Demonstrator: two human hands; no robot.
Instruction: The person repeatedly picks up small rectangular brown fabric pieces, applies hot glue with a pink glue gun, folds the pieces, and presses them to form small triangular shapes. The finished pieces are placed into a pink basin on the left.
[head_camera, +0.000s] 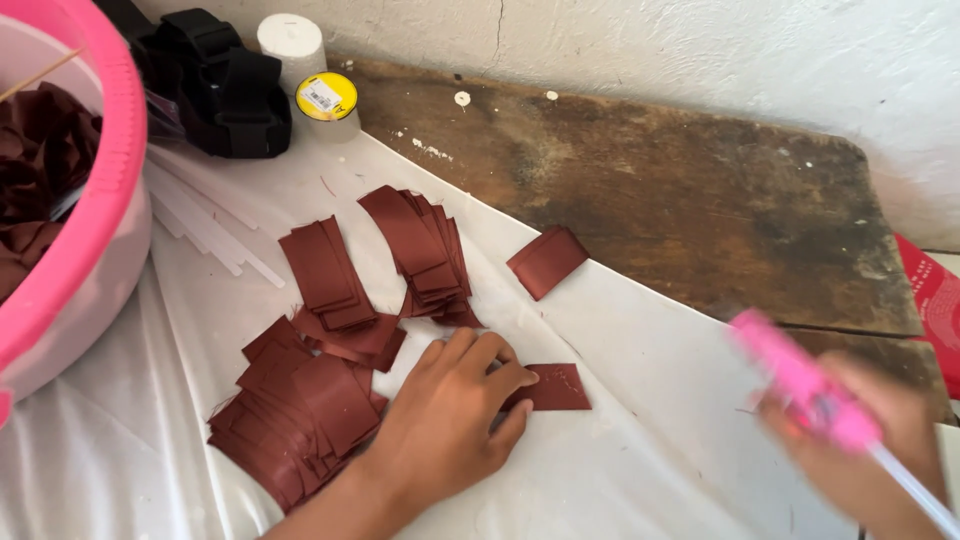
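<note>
A worn wooden desk (700, 200) stood against a white plastered wall (700, 50), and a white plastic sheet (640, 420) covered its near and left parts, leaving the far right corner bare. At the left edge sat a pink basin (95, 200) holding dark maroon ribbon flowers (40, 160). Near the far left corner lay a black strap bundle (225, 85), with a white candle (292, 45) and a yellow-lidded spool (327, 100) just beside it, and clear glue sticks (205, 225) fanned out across the sheet below them. Stacks of cut maroon ribbon pieces (330, 330) spread over the middle of the sheet, one folded ribbon piece (547, 260) lying apart by the sheet's far edge. The left hand (450, 420) lay flat, fingers spread and released, its fingertips pressing on a single ribbon rectangle (555, 388) near the sheet's centre. The right hand (870, 450), blurred at the near right corner, was clenched round a pink glue gun (800, 385), apparently with a clear stick (915, 490) trailing from its rear.
</note>
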